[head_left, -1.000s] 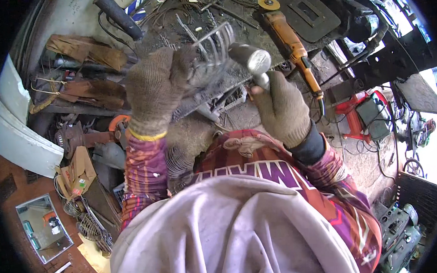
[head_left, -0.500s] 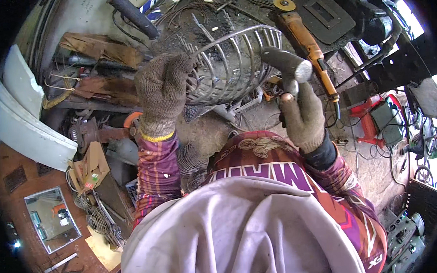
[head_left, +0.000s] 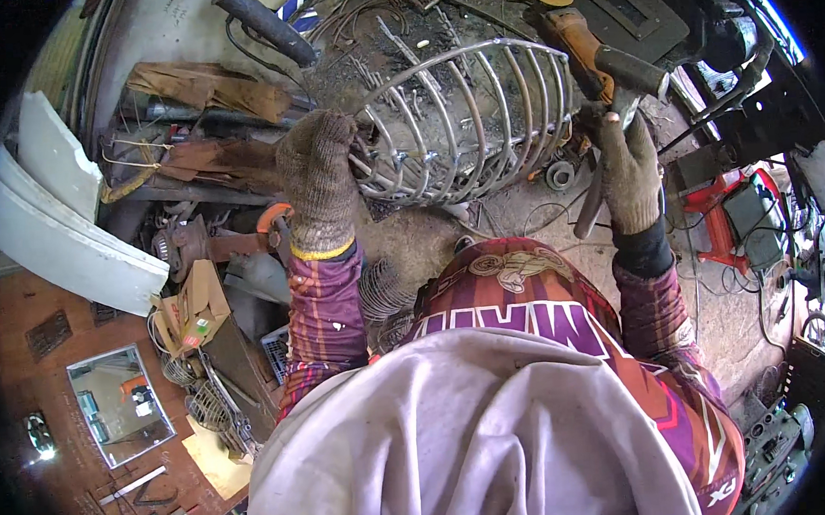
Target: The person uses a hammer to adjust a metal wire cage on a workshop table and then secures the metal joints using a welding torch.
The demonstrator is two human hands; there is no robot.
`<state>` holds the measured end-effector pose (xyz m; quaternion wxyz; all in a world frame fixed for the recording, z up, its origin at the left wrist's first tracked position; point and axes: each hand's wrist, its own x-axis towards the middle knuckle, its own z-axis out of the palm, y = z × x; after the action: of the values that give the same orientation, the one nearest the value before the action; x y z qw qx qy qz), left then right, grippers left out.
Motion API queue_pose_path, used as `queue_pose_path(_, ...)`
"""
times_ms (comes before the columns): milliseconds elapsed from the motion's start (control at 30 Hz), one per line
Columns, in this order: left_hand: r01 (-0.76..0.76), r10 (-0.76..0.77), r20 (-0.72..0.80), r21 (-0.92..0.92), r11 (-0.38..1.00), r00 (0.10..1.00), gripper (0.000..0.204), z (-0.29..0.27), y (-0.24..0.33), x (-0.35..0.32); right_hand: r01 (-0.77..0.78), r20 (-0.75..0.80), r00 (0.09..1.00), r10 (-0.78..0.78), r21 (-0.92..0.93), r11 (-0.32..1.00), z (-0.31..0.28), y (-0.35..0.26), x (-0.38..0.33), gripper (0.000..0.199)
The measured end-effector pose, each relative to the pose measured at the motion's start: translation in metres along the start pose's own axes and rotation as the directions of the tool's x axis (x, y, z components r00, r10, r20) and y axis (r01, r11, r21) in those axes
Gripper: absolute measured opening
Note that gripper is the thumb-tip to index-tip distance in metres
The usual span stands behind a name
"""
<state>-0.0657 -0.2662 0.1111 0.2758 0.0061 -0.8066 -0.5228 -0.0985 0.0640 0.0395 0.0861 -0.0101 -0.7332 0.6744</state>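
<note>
Item: wire cage (head_left: 466, 117), a rounded basket-shaped frame of bare metal rods bent as ribs and joined by crossing hoops.
Position: lying on its side on the dirty work surface (head_left: 411, 234), open end toward the person's left, ahead of the chest and between the two arms.
Handling, judged: stiff and springy rather than soft; probably light for its bulk, since it is mostly air. Rod ends and weld spots are likely rough or sharp, so gloves suit it. The round shape would roll if let go.
Where to hold, judged: at the rim hoop or around one rib near a joint, where the frame gives least.
Left hand (head_left: 317, 174): in a knitted glove, fingers curled closed over the rim at the cage's open end, steadying it.
Right hand (head_left: 628, 170): gloved, fingers wrapped around the dark hammer handle (head_left: 589, 199); its head is hard to make out.
Just beside: an orange angle grinder (head_left: 580, 40) with its disc uppermost, lying past the cage's far right side, close above the right hand.
Further right: a red welding machine (head_left: 738, 220) with cables on the floor.
Further left: scrap metal and rusted parts (head_left: 196, 156), a white curved panel (head_left: 62, 236), an open cardboard box (head_left: 189, 309).
Lower left: a framed mirror (head_left: 120, 404) on the reddish floor.
</note>
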Motion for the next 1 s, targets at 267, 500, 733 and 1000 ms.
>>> queue_pose_path(267, -0.060, 0.053, 0.055, 0.140, 0.988, 0.997, 0.034, 0.013, -0.002, -0.005, -0.031, 0.106, 0.994, 0.004, 0.257, 0.966, 0.007, 0.024, -0.006, 0.038)
queue_pose_path(500, -0.521, 0.493, 0.173, 0.199, 0.830, 0.853, 0.025, 0.022, 0.005, -0.016, -0.308, 0.071, 0.940, 0.334, 0.601, 0.738, 0.027, 0.003, -0.007, 0.031)
queue_pose_path(733, -0.311, 0.272, 0.251, 0.132, 0.941, 0.929, 0.026, 0.041, 0.040, -0.018, -0.206, -0.063, 0.954, 0.292, 0.569, 0.796, 0.030, 0.009, -0.004, 0.032)
queue_pose_path(1000, -0.194, 0.129, 0.429, 0.113, 0.974, 0.894, 0.022, 0.038, 0.050, -0.018, -0.185, -0.227, 0.928, 0.296, 0.410, 0.893, 0.040, 0.006, -0.009, 0.048)
